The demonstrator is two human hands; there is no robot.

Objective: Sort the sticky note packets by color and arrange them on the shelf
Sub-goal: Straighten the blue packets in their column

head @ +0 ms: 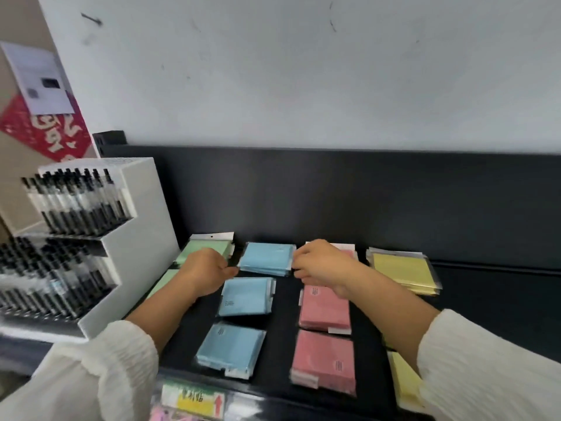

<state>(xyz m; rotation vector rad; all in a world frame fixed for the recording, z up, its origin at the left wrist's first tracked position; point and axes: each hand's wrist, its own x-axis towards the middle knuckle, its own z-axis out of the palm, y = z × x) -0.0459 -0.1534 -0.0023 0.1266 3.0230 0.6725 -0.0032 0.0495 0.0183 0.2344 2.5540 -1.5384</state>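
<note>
Mid-frame, blue packet stack [267, 258] is flanked by left hand [206, 268] & right hand [318, 265], loosely curled, empty; prob. light, slick, best pinched edgewise.

A scuffed white wall [303, 71] rises beyond the fingers [303, 256], above the black back panel [334, 192] of the shelf [485, 314]. Left of the fingers stands a white pen rack [142, 214], a red poster [57, 135] and white notice [42, 80] behind it

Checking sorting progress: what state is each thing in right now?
Back blue stack: flat, between both hands.
Middle blue stack: lying, slightly askew.
Front blue stack: flat, untouched.
Pink stacks: flat, in a column.
Back yellow stack: flat, untouched.
Left hand: over green packets, grip unclear.
Right hand: at back blue stack's edge, grip unclear.
</note>
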